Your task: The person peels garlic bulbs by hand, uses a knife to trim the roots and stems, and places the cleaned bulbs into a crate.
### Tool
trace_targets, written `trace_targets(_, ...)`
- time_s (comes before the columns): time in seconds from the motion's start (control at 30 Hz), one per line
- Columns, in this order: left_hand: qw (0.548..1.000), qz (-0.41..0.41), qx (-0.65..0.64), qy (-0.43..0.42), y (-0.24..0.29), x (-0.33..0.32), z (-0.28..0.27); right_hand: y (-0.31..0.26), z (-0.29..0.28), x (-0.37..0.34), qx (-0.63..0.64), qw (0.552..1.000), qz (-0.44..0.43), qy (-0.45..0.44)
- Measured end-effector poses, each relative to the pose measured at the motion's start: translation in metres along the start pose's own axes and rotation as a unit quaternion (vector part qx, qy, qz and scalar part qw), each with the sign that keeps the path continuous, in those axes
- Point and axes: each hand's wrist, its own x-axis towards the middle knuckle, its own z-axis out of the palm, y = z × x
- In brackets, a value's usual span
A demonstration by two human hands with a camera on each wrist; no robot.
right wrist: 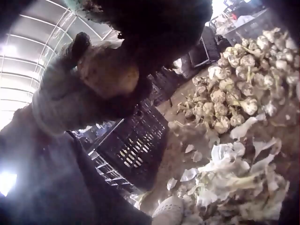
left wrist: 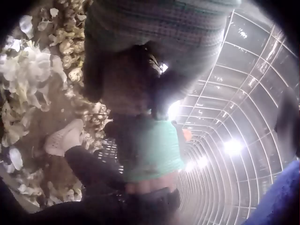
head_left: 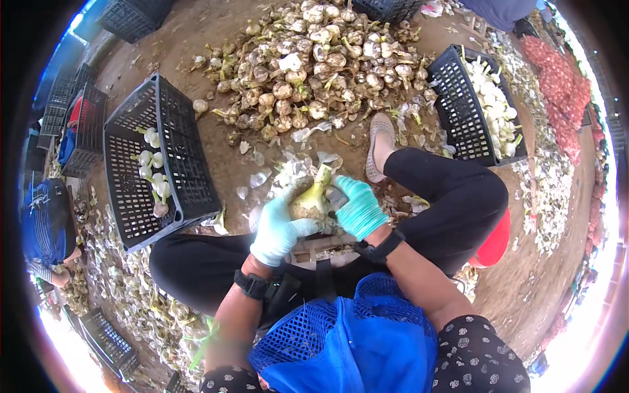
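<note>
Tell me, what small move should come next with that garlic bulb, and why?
Probably the right hand should peel a little off the garlic bulb while the left hand holds it: its surface looks brownish, whereas the bulbs in the right-hand crate look white, and loose skins lie on the ground.

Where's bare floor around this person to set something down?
Mostly bare: the floor between the nearest left crate and garlic pile; also right of the red object by the right leg. Crowded: skins beyond the left hand and right hand; the right crate holds many pale bulbs.
</note>
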Motion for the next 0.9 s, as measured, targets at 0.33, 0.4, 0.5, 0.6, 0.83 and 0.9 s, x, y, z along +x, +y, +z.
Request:
trace_targets(0.33, 0.828, -0.130, -0.525, -0.150, -0.011, 0.017, -0.019, -0.008, 0.009, 0.004, 0.229, 0.966, 0.123, 0.017)
trace_targets(0.4, 0.883, -0.097, -0.452, -0.079, -0.006, 0.015, -0.011, -0.010, 0.014, 0.006, 0.291, 0.944, 0.146, 0.061)
trace_targets(0.5, 0.988, 0.098, -0.095, 0.067, -0.020, 0.016, -0.005, -0.026, 0.013, 0.009, 0.215, 0.956, 0.188, 0.064)
trace_targets(0.6, 0.979, 0.040, -0.170, 0.101, -0.040, 0.022, -0.020, -0.022, 0.021, 0.003, 0.245, 0.951, 0.185, 0.043)
trace_targets(0.83, 0.949, -0.033, -0.299, 0.100, -0.040, 0.030, -0.029, -0.021, 0.025, -0.005, 0.335, 0.929, 0.160, -0.010)
trace_targets(0.9, 0.979, 0.150, -0.057, 0.127, -0.028, 0.024, -0.020, -0.020, 0.022, -0.007, 0.238, 0.955, 0.174, -0.026)
